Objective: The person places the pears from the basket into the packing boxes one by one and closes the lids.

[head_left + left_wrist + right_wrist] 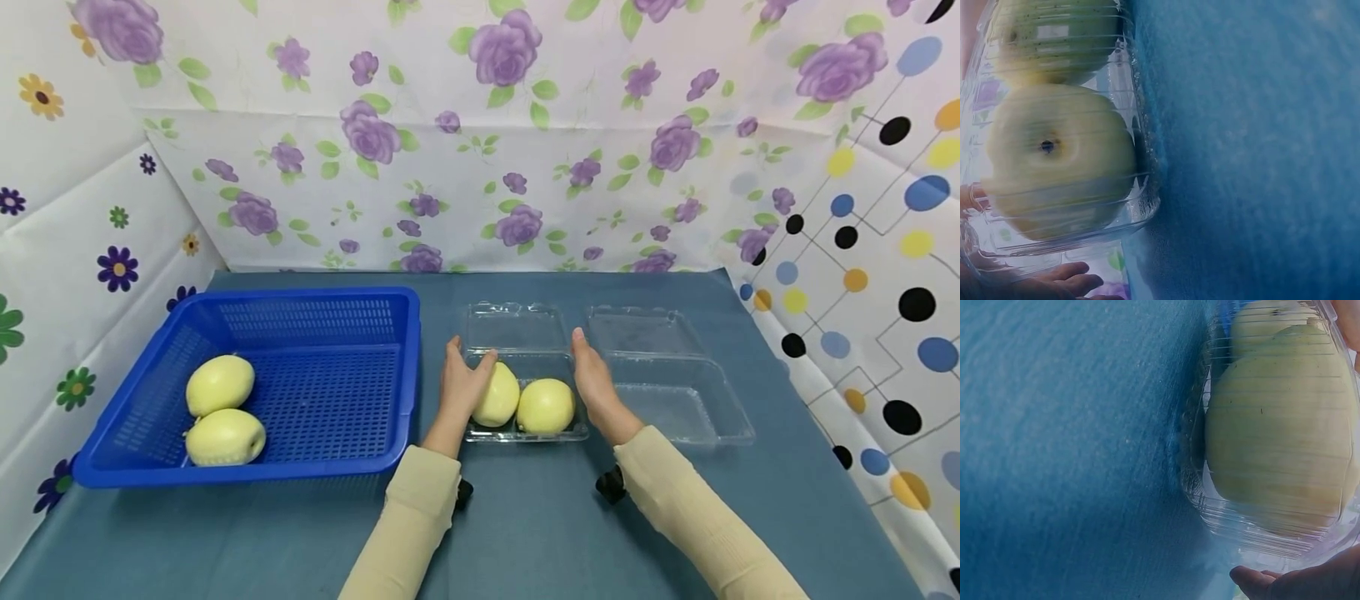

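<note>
Two pale yellow melons (545, 406) sit side by side in a clear plastic clamshell box (525, 437), its lid (517, 327) folded back behind it. At the box's left end is my left hand (461, 387), fingers extended outside the wall and thumb over the rim against the left melon (497, 396). My right hand (600, 390) stands along the right end, its fingers straight and pointing away from me. In the left wrist view, the left fingers (1075, 281) show past the box's far corner. Ribbed plastic covers a melon (1279, 431) in the right wrist view.
A blue perforated basket (337, 471) on the left holds two more melons (225, 437). Right of the filled box, a second clear clamshell (675, 400) lies with its lid back. Patterned cloth walls (442, 167) enclose the blue-grey tabletop (525, 525) at the back and sides.
</note>
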Available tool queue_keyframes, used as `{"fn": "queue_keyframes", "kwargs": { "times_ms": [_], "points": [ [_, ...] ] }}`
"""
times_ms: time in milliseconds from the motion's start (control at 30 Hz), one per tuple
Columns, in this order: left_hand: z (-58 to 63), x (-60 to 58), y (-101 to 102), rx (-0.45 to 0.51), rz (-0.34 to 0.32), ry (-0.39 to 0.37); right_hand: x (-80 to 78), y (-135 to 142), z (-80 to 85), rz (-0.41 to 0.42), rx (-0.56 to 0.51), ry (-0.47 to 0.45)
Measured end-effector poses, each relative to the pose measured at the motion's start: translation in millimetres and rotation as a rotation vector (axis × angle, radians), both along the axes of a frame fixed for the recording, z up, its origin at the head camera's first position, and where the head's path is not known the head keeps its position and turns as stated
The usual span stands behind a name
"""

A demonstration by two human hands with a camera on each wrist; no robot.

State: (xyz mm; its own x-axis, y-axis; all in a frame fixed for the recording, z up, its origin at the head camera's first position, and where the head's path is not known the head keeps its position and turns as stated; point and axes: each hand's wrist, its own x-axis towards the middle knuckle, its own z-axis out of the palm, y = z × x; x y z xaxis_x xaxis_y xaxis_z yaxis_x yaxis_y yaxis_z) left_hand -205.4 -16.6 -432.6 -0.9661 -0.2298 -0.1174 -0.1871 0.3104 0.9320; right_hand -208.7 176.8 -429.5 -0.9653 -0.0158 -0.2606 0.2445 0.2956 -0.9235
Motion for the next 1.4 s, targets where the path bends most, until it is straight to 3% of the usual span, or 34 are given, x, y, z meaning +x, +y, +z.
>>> {"fn": "queue_keyframes", "kwargs": {
  "times_ms": [333, 967, 1400],
  "points": [
    [1.2, 1.0, 1.0, 0.007, 0.001, -0.006, 2.6, -2.6, 2.3, -0.036, 0.023, 0.022],
    [6.0, 4.9, 2.9, 0.001, 0.034, 0.074, 5.6, -2.9, 0.7, -0.034, -0.103, 0.128],
    [13.6, 8.4, 3.4, 0.027, 0.054, 0.087, 4.3, 0.9, 0.9, -0.061, -0.05, 0.155]
  ]
}}
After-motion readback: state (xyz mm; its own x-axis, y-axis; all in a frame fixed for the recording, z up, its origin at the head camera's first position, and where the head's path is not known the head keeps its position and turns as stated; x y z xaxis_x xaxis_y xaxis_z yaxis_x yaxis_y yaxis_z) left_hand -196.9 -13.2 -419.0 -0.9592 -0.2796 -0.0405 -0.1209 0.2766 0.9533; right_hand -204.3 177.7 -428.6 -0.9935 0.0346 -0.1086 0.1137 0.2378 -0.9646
